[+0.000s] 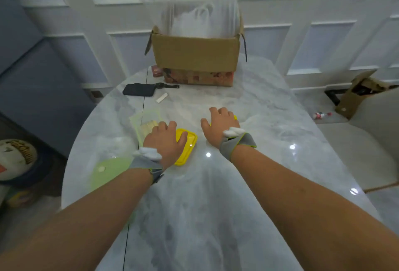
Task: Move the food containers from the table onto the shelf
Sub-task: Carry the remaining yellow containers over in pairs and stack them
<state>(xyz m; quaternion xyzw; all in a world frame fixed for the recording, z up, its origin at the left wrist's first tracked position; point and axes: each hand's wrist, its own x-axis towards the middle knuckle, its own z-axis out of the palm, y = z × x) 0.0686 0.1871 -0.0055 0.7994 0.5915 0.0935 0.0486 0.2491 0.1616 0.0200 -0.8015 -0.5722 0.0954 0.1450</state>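
Left hand: the left hand lay palm down on a yellow-lidded container, fingers spread over the lid and curling at its far edge; whether it had clamped the box I could not tell.
Right hand: the right hand rested palm down over a second yellow container, of which only a sliver showed past the knuckles; grip could not be told.
Wrists: each wrist wore a grey strap with a white pad.
Beside the left hand: a clear green-rimmed container sat just beyond and to the outside of it, touching or nearly touching the yellow one.
Nearer the body, outside the left forearm: a round pale green lid lay on the marble table.
Beyond both hands: a black pouch, a wristwatch and a small white strip.
Farthest out: an open cardboard box holding white plastic, standing on a patterned box.
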